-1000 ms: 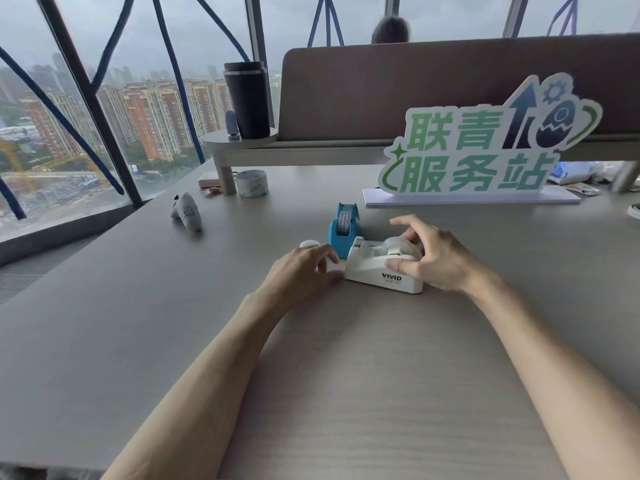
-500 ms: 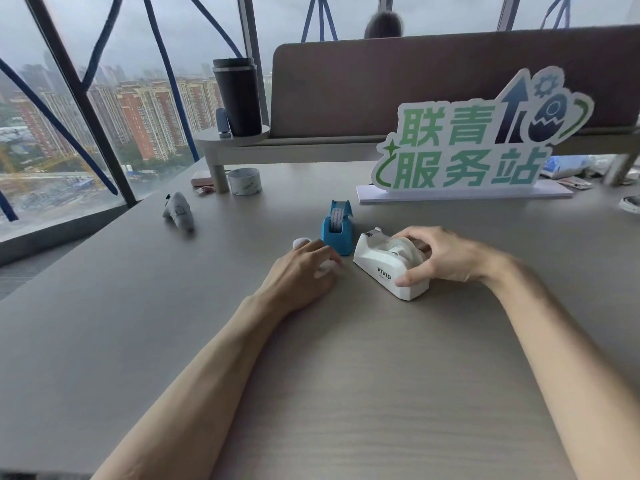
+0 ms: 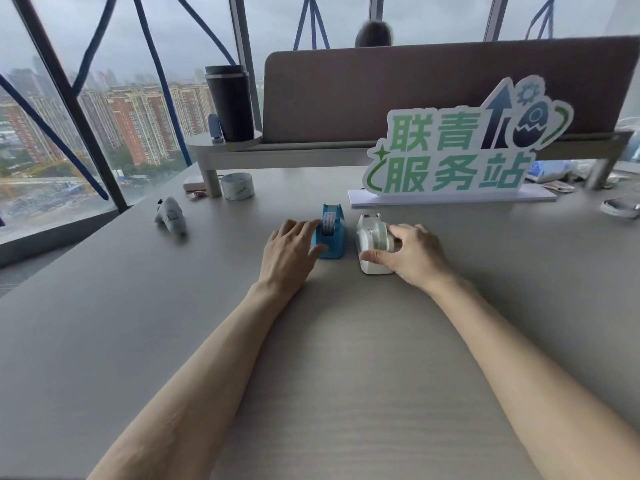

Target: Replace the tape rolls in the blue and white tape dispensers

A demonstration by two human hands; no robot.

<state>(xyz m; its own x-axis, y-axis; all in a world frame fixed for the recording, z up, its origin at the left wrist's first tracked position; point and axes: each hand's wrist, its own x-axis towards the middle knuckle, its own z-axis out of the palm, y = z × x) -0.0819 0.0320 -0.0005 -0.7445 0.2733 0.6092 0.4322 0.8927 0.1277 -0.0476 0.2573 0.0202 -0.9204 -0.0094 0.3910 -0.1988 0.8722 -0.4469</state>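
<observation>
The blue tape dispenser (image 3: 333, 237) stands on the grey table (image 3: 346, 358) with a printed tape roll in it. My left hand (image 3: 290, 252) wraps its left side, thumb against its near end. Just to the right stands the white tape dispenser (image 3: 371, 241), lengthwise away from me, with a pale roll in its cradle. My right hand (image 3: 414, 252) holds it from the right, thumb across its near end and fingers on the roll. A small gap separates the two dispensers.
A spare tape roll (image 3: 237, 186) sits at the back left by a shelf leg. A grey plush toy (image 3: 170, 215) lies to the left. A green-lettered sign (image 3: 460, 150) stands behind the dispensers. A black tumbler (image 3: 230, 102) is on the raised shelf. Clutter lies far right.
My right hand turned the white dispenser from sideways to pointing away from me, beside the blue one. My left hand moved off the table onto the blue dispenser.
</observation>
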